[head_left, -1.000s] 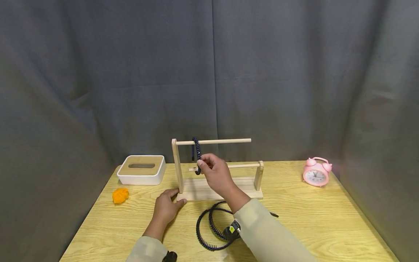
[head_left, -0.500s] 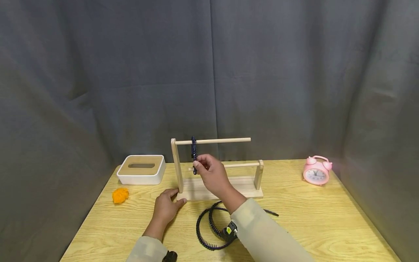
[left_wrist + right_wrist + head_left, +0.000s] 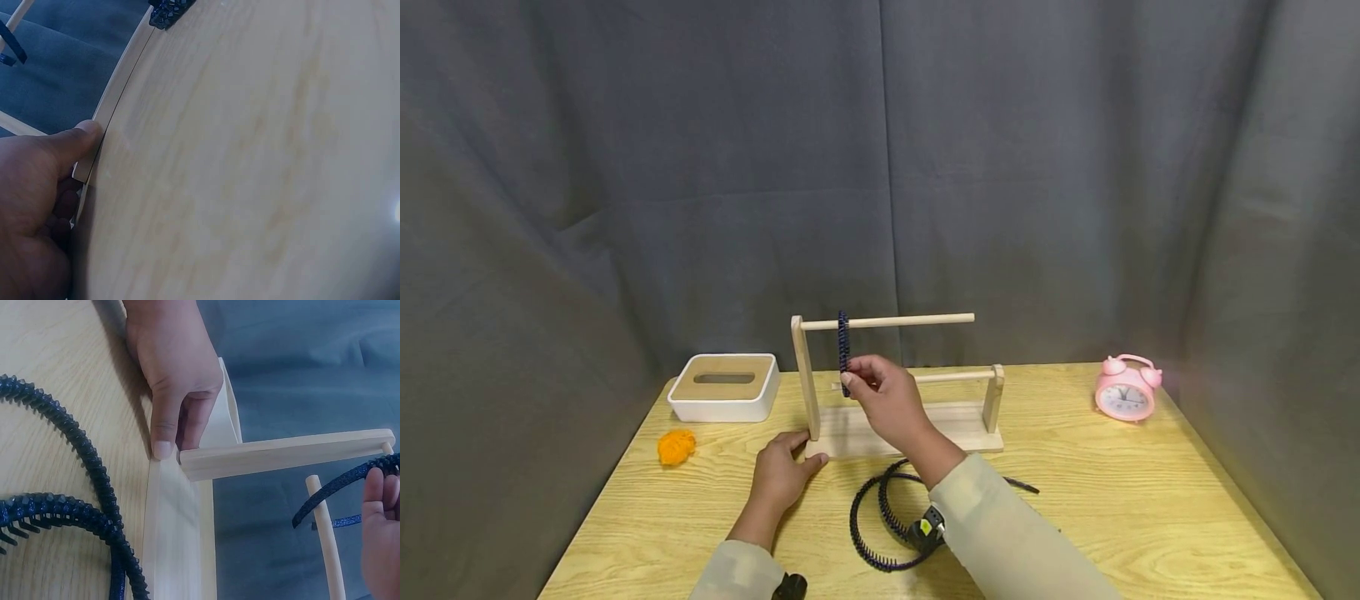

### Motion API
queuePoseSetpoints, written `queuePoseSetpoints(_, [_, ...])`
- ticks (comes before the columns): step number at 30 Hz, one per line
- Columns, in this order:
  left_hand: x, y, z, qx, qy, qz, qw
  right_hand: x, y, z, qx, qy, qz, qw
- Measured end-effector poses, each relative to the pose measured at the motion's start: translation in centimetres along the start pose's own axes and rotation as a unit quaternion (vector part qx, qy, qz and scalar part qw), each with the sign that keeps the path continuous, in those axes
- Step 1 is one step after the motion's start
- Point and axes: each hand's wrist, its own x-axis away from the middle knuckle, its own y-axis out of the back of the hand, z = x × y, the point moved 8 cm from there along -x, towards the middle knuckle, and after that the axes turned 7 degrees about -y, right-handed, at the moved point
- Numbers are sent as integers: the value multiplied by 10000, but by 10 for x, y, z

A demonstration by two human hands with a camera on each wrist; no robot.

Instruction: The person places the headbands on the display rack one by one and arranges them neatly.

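Note:
A dark, glittery toothed headband (image 3: 843, 340) hangs over the upper rod of a wooden stand (image 3: 806, 383), near the left upright. My right hand (image 3: 891, 408) pinches its lower part between thumb and fingers; in the right wrist view one tip of the headband (image 3: 337, 484) shows beside the lower rod. At the stand's front left corner, my left hand (image 3: 778, 477) grips the base, its thumb on the front edge. The left wrist view has that hand (image 3: 31, 200) at the board's edge too. More toothed headbands (image 3: 867, 546) lie on the table, partly under my right forearm.
Left of the stand is a white tissue box (image 3: 718, 410) with a wooden lid, and in front of it an orange yarn ball (image 3: 676, 447). A pink alarm clock (image 3: 1124, 392) stands at the back right. Grey curtains (image 3: 1000, 208) enclose the table (image 3: 1150, 500).
The headband on the upper rod has turned edge-on and moved slightly left, with my right hand following it. My left hand has stayed at the base corner.

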Motion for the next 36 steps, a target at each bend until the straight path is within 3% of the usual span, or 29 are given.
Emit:
queuePoseSetpoints(10, [0, -2, -2, -59, -58, 36, 10000, 3, 3, -3, -17, -29, 0, 10000])
queuePoseSetpoints(17, [0, -6, -5, -36, -83, 131, 9999, 16, 33, -13, -277, -184, -312, 9990])
queuePoseSetpoints(22, [2, -3, -3, -20, -27, 55, 10000, 39, 66, -28, -429, -407, -496, 9970])
queuePoseSetpoints(27, [5, -5, 0, 3, 9, 114, 9999, 73, 94, -51, -461, -904, -540, 9934])
queuePoseSetpoints(36, [1, 1, 0, -82, -21, 88, 9999, 121, 123, -75, 634, -1270, -465, 9888])
